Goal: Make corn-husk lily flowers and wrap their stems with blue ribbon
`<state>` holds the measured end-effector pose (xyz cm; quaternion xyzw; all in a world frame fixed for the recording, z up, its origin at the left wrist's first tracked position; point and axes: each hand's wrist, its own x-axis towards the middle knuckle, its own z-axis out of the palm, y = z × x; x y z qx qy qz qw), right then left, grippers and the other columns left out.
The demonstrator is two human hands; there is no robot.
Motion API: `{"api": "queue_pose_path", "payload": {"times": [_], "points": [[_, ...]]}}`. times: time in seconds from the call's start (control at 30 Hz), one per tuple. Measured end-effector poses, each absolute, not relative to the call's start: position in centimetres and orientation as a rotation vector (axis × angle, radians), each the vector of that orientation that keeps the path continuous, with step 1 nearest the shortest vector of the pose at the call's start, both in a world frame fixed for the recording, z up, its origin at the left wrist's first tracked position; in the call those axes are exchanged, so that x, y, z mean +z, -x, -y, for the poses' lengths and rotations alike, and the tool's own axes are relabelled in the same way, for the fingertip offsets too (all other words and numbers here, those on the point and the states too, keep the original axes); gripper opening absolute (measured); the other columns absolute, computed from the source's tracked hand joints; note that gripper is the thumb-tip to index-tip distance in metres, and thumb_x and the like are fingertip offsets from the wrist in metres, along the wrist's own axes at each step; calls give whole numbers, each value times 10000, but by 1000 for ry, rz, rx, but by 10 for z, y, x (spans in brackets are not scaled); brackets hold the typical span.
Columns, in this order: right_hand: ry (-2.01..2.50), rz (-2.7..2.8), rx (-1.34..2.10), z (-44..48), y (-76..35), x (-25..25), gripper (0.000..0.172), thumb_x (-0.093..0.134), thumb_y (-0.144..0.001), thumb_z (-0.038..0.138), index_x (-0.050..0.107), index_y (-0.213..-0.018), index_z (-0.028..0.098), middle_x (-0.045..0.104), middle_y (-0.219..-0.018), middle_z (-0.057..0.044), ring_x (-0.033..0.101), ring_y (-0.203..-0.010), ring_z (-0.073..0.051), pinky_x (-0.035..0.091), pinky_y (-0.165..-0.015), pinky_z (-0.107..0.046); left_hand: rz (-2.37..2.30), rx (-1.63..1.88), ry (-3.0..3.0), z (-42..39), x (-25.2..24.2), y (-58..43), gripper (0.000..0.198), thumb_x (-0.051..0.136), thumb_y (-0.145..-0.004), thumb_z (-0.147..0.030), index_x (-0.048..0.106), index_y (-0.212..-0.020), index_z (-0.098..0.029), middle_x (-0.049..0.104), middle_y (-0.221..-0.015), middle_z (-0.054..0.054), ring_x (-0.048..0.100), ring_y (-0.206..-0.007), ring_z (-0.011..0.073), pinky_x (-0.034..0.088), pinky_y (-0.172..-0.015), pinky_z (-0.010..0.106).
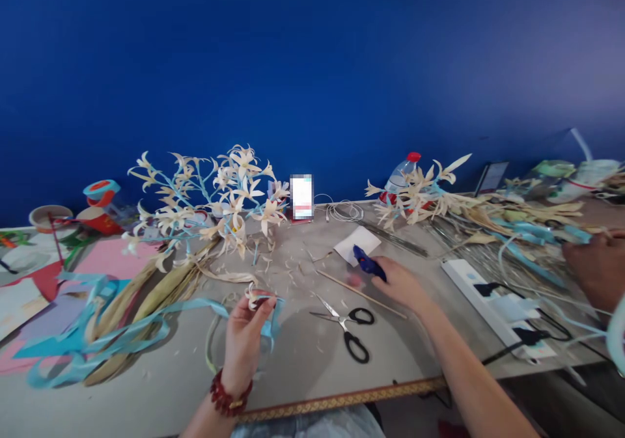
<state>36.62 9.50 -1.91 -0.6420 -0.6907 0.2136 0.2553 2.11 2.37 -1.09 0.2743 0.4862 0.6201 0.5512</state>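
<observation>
My left hand (247, 330), a red bead bracelet at its wrist, is closed on a small curled cream husk flower (252, 298). A strip of light blue ribbon (272, 324) hangs at its fingers. My right hand (398, 283) grips a dark blue glue gun (367, 263), its tip over a white paper square (360, 241). Between the hands, black-handled scissors (346, 323) lie with their blades apart. Beyond the scissors lies a thin stick (361, 293). Left of my left hand, blue ribbon (161, 317) runs across dried husks (161, 288).
Pale husk flowers on blue stems (209, 197) stand at the back left; more flowers (415, 194) lie right, before a red-capped bottle (404, 172). A power strip (493, 311) with cords sits right. Another person's hand (596, 269) is at the right edge. A phone (301, 197) stands upright behind.
</observation>
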Motion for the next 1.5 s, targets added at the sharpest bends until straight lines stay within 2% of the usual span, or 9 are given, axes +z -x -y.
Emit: {"api": "queue_pose_path", "payload": {"times": [0.07,0.13,0.23,0.33,0.5,0.57,0.7,0.9,1.5], "points": [[1724,1699,698,-102,-375,-22,273,605,-687,330,684,-883,158,691,-785,-71,630,-698,-224,466,-674,-305,-1144,1474,-665,-24,-11,-22,198,812,-659,-255,705,-797,-161,698,-706,-11,592,-646,76,451,-617,146],[1734,1602,739,-106,-379,-25,317,558,-730,429,676,-815,147,626,-586,-29,573,-523,-183,439,-530,-280,-1138,1487,-684,-25,-12,-23,195,813,-655,-252,707,-790,-161,698,-712,-9,596,-660,81,456,-629,152],[1706,1446,757,-102,-373,-23,421,493,-783,516,647,-828,127,531,-487,7,511,-438,-148,399,-444,-251,-1142,1498,-694,-26,-12,-23,191,812,-653,-253,706,-782,-160,692,-707,-11,593,-660,83,459,-632,158],[1604,1364,780,-79,-350,-13,394,510,-819,512,621,-864,136,543,-531,2,534,-480,-145,437,-476,-249,-1148,1492,-678,-27,-11,-23,184,805,-665,-260,699,-779,-163,688,-696,-19,582,-642,74,453,-623,152],[1278,1518,1086,-18,-288,0,283,562,-859,411,625,-973,160,690,-752,-64,601,-510,-151,509,-489,-264,-1148,1493,-689,-28,-8,-27,183,804,-668,-264,691,-773,-167,683,-692,-30,575,-648,69,448,-640,147],[1217,1667,914,1,-267,-2,270,583,-851,353,607,-1058,181,717,-826,-77,647,-601,-180,535,-550,-280,-1160,1497,-701,-28,-7,-28,180,801,-672,-267,690,-773,-168,678,-688,-31,569,-645,70,447,-640,148],[1116,1896,429,17,-241,-1,291,599,-811,264,568,-1096,213,722,-917,-82,685,-781,-225,540,-713,-317,-1173,1500,-744,-27,-4,-30,169,789,-684,-273,691,-774,-169,680,-698,-25,572,-652,81,452,-649,164],[1075,1996,317,16,-226,15,181,501,-818,227,536,-995,217,694,-826,-61,661,-690,-198,506,-622,-275,-1203,1528,-831,-24,-1,-30,143,770,-703,-258,701,-795,-174,696,-746,-2,592,-694,111,465,-680,196],[1158,1989,253,14,-225,8,173,499,-845,305,524,-993,218,674,-768,-51,644,-656,-198,495,-604,-284,-1255,1543,-972,-21,-1,-30,146,754,-717,-288,715,-804,-177,678,-756,16,585,-707,148,464,-682,227]]}}
